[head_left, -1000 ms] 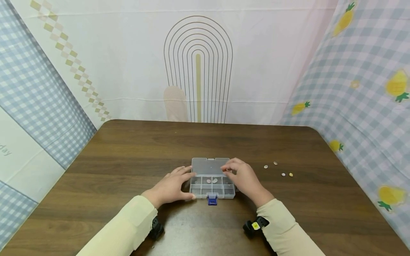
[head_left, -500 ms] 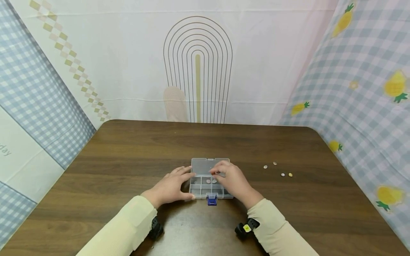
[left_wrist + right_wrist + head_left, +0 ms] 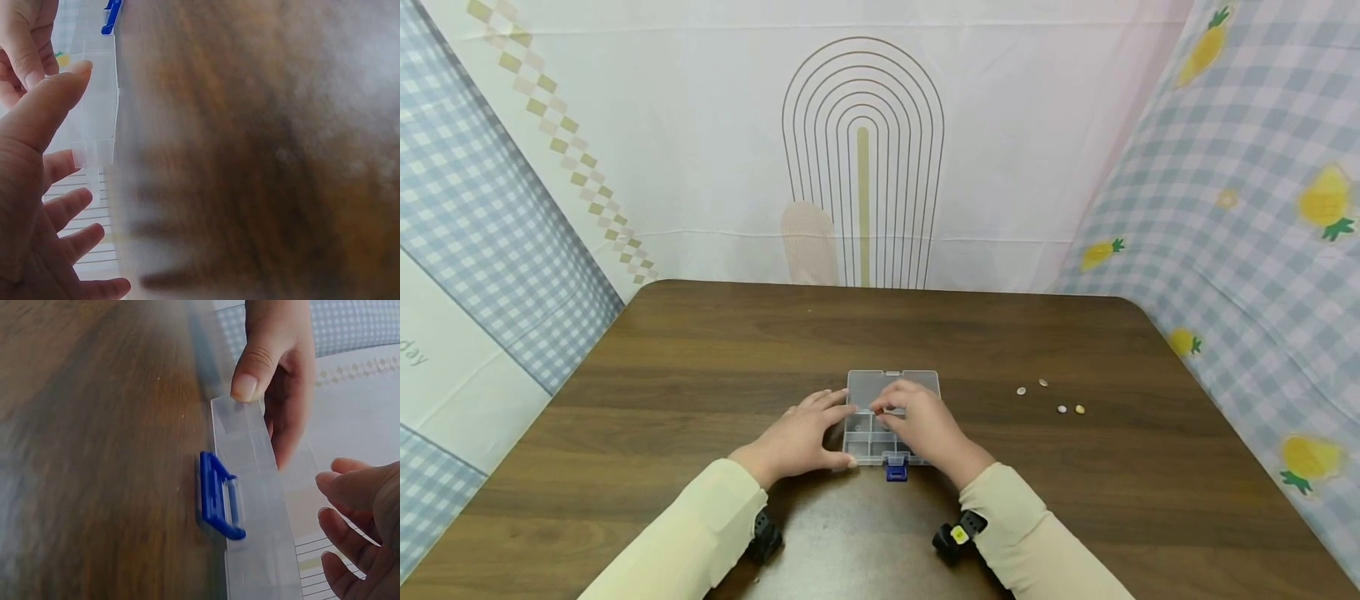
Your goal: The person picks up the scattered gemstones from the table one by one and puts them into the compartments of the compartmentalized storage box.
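Note:
A clear plastic divided box (image 3: 859, 448) with a blue latch (image 3: 897, 472) lies on the table, its lid (image 3: 867, 385) folded back. My left hand (image 3: 797, 437) rests at the box's left side, fingers extended and spread. Its thumb (image 3: 69, 78) touches the near left corner. My right hand (image 3: 925, 423) hovers over the box, thumb and forefinger close together above the back compartments. A trace of a tiny reddish piece shows at those fingertips; its kind is too small to tell. The hand hides the right compartments and the pale pieces seen there earlier.
To the right of the box lie several small pieces like pebbles or shells: white ones (image 3: 1021, 391) and a yellowish one (image 3: 1079, 409). The brown wooden table (image 3: 737, 333) ends at a white printed cloth (image 3: 715, 167), with checked cloth at both sides.
My right hand has moved left across the box with the tiny reddish piece, from its right edge to above the left-middle compartments. The left hand and the box have stayed put.

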Demonstrator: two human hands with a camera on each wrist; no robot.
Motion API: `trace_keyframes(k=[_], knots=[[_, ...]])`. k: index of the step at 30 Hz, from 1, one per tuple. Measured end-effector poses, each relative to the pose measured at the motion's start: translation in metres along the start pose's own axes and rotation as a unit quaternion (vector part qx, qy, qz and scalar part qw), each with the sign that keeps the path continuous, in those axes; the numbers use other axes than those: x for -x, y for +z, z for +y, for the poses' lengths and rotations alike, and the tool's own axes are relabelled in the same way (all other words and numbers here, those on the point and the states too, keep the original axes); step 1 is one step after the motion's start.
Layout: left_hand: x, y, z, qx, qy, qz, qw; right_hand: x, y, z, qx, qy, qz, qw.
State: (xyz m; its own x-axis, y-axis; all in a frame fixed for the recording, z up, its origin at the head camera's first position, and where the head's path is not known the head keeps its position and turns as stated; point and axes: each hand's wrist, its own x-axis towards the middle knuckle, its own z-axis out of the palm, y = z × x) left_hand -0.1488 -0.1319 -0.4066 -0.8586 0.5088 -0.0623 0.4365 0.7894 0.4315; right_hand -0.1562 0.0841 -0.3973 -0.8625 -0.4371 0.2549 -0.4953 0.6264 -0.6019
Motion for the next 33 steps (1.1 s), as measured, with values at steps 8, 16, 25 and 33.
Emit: trace_keyframes(k=[8, 16, 25, 33], knots=[[0.001, -0.002, 0.001, 0.003, -0.003, -0.004, 1.0000, -0.006, 0.006, -0.006, 0.002, -0.006, -0.002, 1.000], [0.001, -0.002, 0.002, 0.007, -0.001, -0.006, 1.0000, -0.009, 0.012, -0.009, 0.017, 0.012, -0.034, 0.999], [0.002, -0.002, 0.002, 0.007, -0.006, -0.009, 0.9999, -0.010, 0.015, -0.011, 0.038, 0.015, -0.060, 0.997], [0.001, -0.001, 0.001, 0.007, -0.005, -0.008, 0.9999, -0.010, 0.016, -0.011, 0.073, 0.004, -0.069, 0.995]])
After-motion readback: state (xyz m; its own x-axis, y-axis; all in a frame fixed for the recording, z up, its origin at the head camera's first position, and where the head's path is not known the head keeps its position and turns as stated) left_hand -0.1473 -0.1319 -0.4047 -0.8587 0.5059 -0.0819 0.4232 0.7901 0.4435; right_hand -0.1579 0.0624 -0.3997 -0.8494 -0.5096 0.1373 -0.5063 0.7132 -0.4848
